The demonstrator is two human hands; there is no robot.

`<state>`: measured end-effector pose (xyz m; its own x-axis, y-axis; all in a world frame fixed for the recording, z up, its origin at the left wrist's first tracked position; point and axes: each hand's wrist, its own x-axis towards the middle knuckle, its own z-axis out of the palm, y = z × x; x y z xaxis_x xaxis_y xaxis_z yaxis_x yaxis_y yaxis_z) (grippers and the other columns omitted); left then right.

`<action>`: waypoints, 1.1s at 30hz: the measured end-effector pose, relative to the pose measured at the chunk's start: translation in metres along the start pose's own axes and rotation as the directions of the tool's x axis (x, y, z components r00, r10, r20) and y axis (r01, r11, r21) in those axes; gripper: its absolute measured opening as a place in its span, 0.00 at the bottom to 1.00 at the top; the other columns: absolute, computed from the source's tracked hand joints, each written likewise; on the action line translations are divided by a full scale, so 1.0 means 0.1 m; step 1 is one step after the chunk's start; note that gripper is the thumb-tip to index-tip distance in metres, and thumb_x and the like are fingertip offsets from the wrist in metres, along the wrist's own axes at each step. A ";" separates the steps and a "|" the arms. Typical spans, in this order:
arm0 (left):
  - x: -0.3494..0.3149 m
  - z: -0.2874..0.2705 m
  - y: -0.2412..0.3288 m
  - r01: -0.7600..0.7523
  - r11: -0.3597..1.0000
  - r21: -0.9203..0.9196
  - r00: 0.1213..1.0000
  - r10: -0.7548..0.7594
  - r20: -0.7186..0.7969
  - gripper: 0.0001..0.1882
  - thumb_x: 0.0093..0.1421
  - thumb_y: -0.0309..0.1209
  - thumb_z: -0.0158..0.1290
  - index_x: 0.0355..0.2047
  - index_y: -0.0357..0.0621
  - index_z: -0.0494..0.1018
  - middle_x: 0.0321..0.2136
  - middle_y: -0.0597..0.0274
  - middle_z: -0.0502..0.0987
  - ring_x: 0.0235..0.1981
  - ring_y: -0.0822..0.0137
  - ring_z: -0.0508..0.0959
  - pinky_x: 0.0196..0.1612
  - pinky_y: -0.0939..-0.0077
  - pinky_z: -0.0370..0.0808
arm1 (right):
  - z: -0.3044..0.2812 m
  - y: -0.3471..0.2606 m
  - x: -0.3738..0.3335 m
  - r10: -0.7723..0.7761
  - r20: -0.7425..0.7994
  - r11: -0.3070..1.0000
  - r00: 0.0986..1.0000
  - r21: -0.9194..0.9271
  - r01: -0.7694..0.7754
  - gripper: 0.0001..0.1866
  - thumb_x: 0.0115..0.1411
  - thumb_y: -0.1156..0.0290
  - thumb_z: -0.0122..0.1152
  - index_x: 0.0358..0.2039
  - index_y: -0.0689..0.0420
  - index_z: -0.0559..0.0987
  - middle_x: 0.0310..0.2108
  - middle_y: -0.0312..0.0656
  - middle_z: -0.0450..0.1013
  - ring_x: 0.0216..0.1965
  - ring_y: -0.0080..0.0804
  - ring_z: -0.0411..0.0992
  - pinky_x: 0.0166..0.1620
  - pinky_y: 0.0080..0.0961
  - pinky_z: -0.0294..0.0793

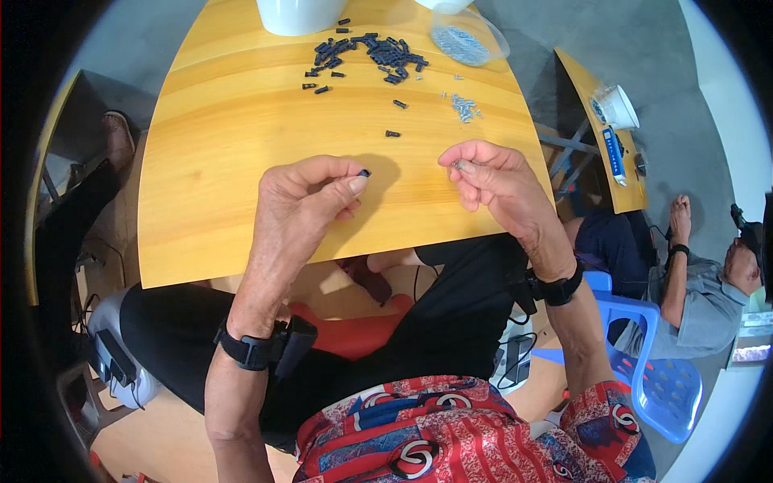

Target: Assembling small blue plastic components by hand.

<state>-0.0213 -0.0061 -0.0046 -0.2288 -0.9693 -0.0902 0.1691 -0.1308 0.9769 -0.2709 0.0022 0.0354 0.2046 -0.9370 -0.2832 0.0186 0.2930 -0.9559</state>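
Observation:
Over the near part of the wooden table, my left hand [310, 193] pinches a small black cylindrical plastic piece [364, 173] between thumb and forefinger. To its right, my right hand [495, 181] is closed in a pinch on a tiny silvery metal piece [457, 165], too small to tell exactly. The two hands are apart. Beyond them lie two loose black pieces, one [392, 134] nearer me than the other [400, 104]. A heap of the same black pieces [390, 55] spreads farther back. A small pile of silvery metal pieces [464, 107] lies beyond my right hand.
A clear shallow container [495, 36] of silvery pieces sits at the table's far right, beside a white tub [302, 14] farther left. Another person [700, 282] sits to the right near a blue plastic chair [664, 386] and a second table [592, 97].

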 end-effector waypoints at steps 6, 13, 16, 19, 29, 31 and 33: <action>-0.01 -0.01 -0.03 0.007 0.998 -0.061 0.999 -0.005 0.032 0.06 0.55 0.23 0.56 0.33 0.34 0.78 0.22 0.65 0.77 0.23 0.79 0.73 0.27 0.86 0.72 | 0.30 -0.02 0.01 -0.060 0.063 0.997 0.996 -0.039 0.062 0.13 0.62 0.74 0.49 0.45 0.66 0.74 0.29 0.36 0.70 0.21 0.16 0.64 0.25 0.13 0.65; -0.05 0.02 -0.06 0.007 0.994 -0.105 0.991 0.006 0.130 0.06 0.56 0.24 0.55 0.32 0.34 0.78 0.22 0.66 0.77 0.22 0.80 0.73 0.27 0.87 0.72 | 0.69 -0.13 0.01 -0.231 0.104 0.889 0.968 -0.381 0.253 0.14 0.59 0.76 0.48 0.46 0.64 0.71 0.25 0.35 0.69 0.21 0.16 0.65 0.25 0.14 0.65; -0.05 0.01 -0.06 -0.008 0.998 -0.062 0.984 0.019 0.175 0.06 0.56 0.24 0.55 0.32 0.34 0.78 0.22 0.67 0.76 0.22 0.80 0.72 0.26 0.87 0.71 | 0.74 -0.09 0.04 -0.289 0.136 0.795 0.948 -0.518 0.316 0.12 0.59 0.76 0.48 0.44 0.62 0.70 0.23 0.36 0.70 0.21 0.20 0.66 0.25 0.18 0.66; -0.05 0.02 -0.06 -0.014 0.998 -0.060 0.983 0.024 0.183 0.06 0.56 0.24 0.55 0.32 0.35 0.78 0.21 0.67 0.76 0.22 0.80 0.71 0.26 0.86 0.70 | 0.75 -0.10 0.05 -0.324 0.147 0.719 0.935 -0.604 0.344 0.12 0.59 0.76 0.47 0.43 0.62 0.70 0.22 0.40 0.70 0.21 0.26 0.69 0.27 0.22 0.68; -0.04 0.02 -0.09 -0.021 0.998 -0.053 0.980 0.031 0.195 0.05 0.56 0.24 0.55 0.32 0.35 0.78 0.21 0.66 0.77 0.22 0.79 0.72 0.26 0.86 0.71 | 0.71 -0.10 0.07 -0.302 0.160 0.637 0.940 -0.699 0.323 0.13 0.57 0.76 0.48 0.43 0.61 0.70 0.24 0.47 0.73 0.27 0.39 0.74 0.31 0.29 0.71; -0.04 0.03 -0.09 -0.014 0.998 -0.066 0.983 0.026 0.181 0.05 0.56 0.23 0.55 0.31 0.34 0.78 0.20 0.65 0.76 0.21 0.80 0.72 0.26 0.86 0.70 | 0.71 -0.10 0.07 -0.310 0.171 0.623 0.935 -0.706 0.336 0.13 0.57 0.76 0.48 0.43 0.61 0.70 0.26 0.48 0.73 0.29 0.41 0.74 0.32 0.30 0.71; -0.03 0.03 -0.09 -0.010 0.998 -0.056 0.984 0.020 0.178 0.05 0.56 0.23 0.55 0.31 0.34 0.78 0.20 0.66 0.76 0.21 0.80 0.72 0.25 0.86 0.70 | 0.71 -0.10 0.07 -0.318 0.183 0.609 0.930 -0.713 0.349 0.13 0.57 0.76 0.48 0.43 0.61 0.70 0.27 0.50 0.73 0.30 0.44 0.74 0.33 0.31 0.72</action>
<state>-0.0246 -0.0011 -0.0130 -0.3925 -0.9191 -0.0351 0.2249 -0.1329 0.9653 -0.1997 0.0066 0.0483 0.3640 -0.9298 0.0546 -0.6147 -0.2839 -0.7359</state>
